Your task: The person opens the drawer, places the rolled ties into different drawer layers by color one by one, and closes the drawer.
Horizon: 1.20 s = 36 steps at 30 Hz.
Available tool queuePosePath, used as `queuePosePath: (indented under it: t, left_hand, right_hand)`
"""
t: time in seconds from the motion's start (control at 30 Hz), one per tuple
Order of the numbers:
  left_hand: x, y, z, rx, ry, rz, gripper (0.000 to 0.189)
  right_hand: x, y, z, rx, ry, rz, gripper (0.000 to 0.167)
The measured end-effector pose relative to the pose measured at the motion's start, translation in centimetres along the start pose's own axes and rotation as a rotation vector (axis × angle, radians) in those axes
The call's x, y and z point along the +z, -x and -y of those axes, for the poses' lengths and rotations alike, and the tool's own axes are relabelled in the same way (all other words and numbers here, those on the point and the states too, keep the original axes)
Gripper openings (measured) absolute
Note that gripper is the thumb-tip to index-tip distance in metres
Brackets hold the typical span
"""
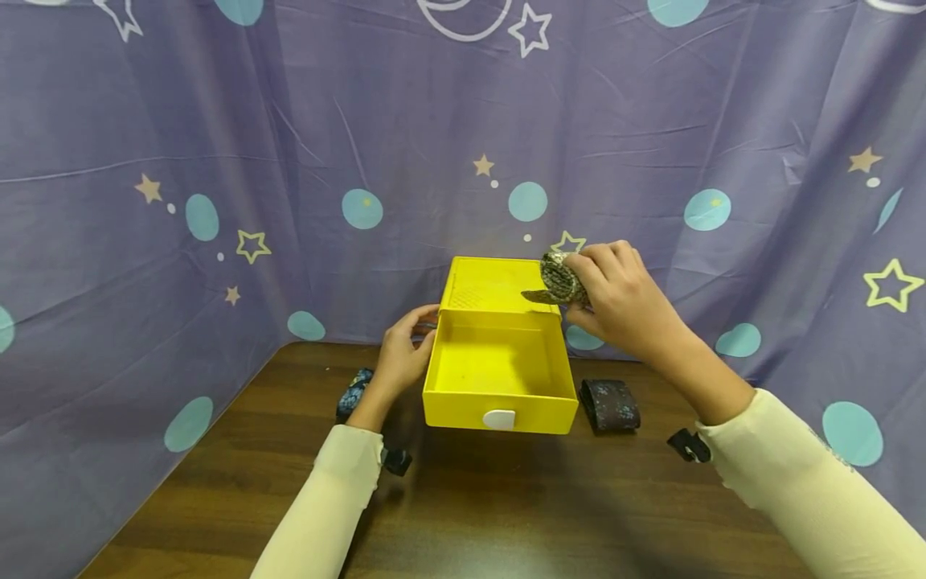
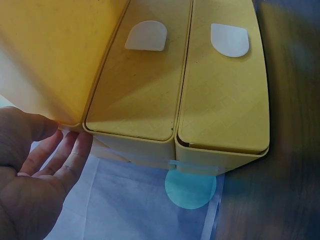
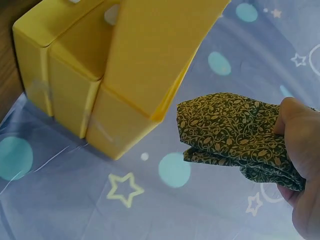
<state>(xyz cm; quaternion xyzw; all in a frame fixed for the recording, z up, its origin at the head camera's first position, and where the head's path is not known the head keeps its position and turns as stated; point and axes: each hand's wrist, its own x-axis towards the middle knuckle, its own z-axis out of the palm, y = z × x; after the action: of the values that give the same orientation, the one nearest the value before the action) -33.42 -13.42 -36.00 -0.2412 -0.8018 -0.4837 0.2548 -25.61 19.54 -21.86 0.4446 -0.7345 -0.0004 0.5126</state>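
A yellow drawer cabinet has its top drawer pulled out, with a white tab on the front and only its bare floor showing inside. My left hand is at the drawer's left side; in the left wrist view its thumb and fingers touch around the drawer's edge, fairly straight. Up over the right side of the cabinet top, my right hand grips a rolled necktie. The right wrist view shows this necktie in a green and cream vine pattern, thumb on one face, one end hanging loose.
On the wooden table, a dark floral roll lies right of the cabinet and a blue floral roll lies left, partly behind my left forearm. Two closed drawers sit below the top one. A purple star-patterned curtain hangs behind.
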Motion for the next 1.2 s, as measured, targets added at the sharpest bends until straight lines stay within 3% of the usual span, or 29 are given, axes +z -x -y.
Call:
queuePosePath:
  t: [0.27, 0.5, 0.93, 1.2]
  left_hand:
    - [-0.1, 0.0, 0.0, 0.004, 0.008, 0.001, 0.041]
    - [0.0, 0.0, 0.2, 0.009, 0.018, -0.007, 0.040]
    - [0.0, 0.0, -0.2, -0.003, 0.014, 0.000, 0.041]
    - [-0.1, 0.0, -0.1, -0.009, 0.005, -0.002, 0.041]
  right_hand:
    - [-0.1, -0.7, 2.2, -0.053, -0.025, -0.027, 0.042]
    - [1.4, -1.0, 3.9, -0.098, -0.046, -0.025, 0.042]
    - [5.0, -0.4, 5.1, -0.108, 0.008, 0.178, 0.046]
    - [6.1, -0.1, 5.7, -0.100, -0.021, 0.387, 0.044]
